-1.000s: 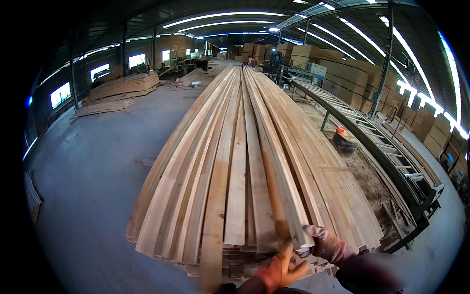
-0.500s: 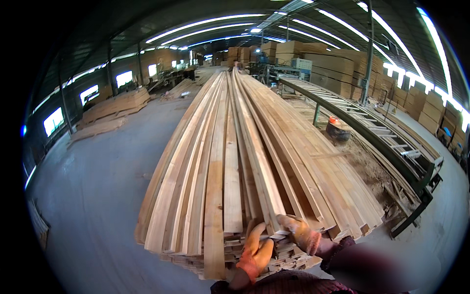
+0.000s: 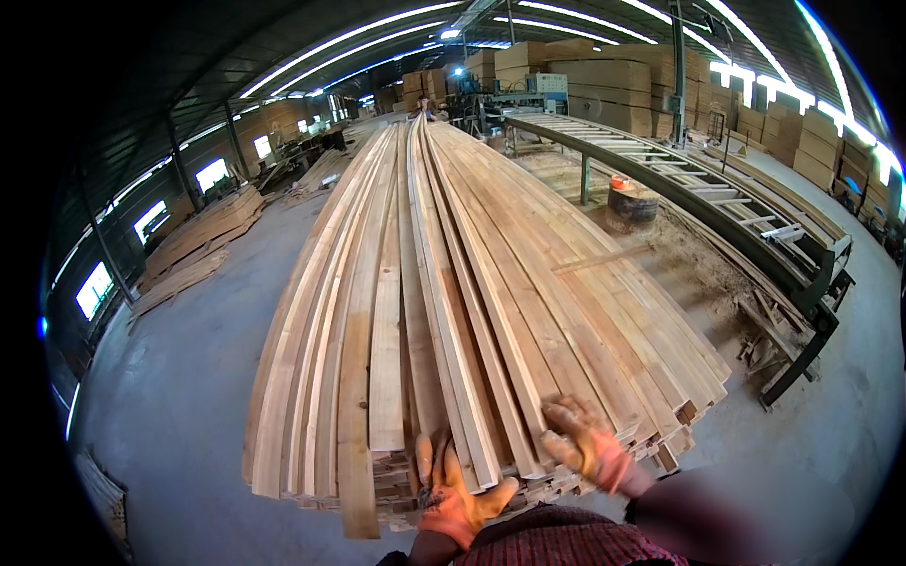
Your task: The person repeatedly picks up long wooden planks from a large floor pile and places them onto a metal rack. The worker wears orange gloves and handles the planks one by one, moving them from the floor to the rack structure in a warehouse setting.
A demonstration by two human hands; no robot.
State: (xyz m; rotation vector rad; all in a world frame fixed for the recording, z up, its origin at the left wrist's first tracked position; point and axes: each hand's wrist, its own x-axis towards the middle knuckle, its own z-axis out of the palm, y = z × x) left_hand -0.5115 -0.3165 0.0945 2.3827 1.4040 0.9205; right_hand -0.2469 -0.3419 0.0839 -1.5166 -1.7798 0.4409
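Long pale wooden boards point(image 3: 491, 283) lie lengthwise in a wide stack that narrows away from me. My left hand point(image 3: 453, 491), in an orange and yellow work glove, rests by the near board ends with fingers spread and thumb out to the right. Just left of it, one board point(image 3: 357, 453) juts out past its neighbours. My right hand point(image 3: 587, 445), gloved the same way and slightly blurred, hovers over or touches the near ends of boards on the right, its fingers apart. Whether it makes contact I cannot tell.
A roller conveyor point(image 3: 661, 170) runs along the right, with a dark drum point(image 3: 630, 209) beside it. At the stack's far end stands another person point(image 3: 422, 108). More lumber point(image 3: 203, 241) lies on the floor at left. Tall board stacks point(image 3: 604, 90) fill the back.
My view has turned slightly rightward. The right hand has let go of the narrow board end and moved right. The left hand's fingers have spread, pointing forward at the board ends.
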